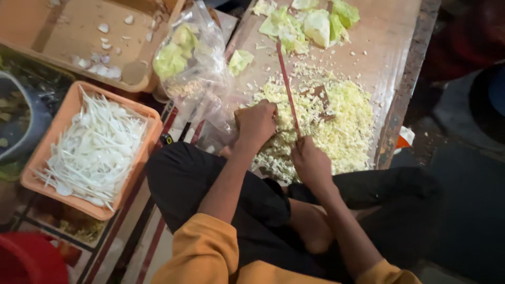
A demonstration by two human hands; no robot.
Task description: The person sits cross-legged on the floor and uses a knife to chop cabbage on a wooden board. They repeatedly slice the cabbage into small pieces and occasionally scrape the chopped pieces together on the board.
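Note:
I sit cross-legged in front of a wooden cutting board (389, 31). A wide heap of finely chopped cabbage (336, 121) covers its near part. My right hand (311, 162) grips the handle of a long knife (288, 89), whose blade stands edge-down in the heap and points away from me. My left hand (256, 123) is curled on the left edge of the heap, fingers closed over the shreds. Whole pale green cabbage leaves (310, 23) lie at the far end of the board.
A clear plastic bag (192, 68) with cabbage pieces lies left of the board. An orange tray (68, 110) of white sliced onion sits at left. Behind it a cardboard box (52, 31) holds garlic cloves. A red container (26, 260) shows at bottom left.

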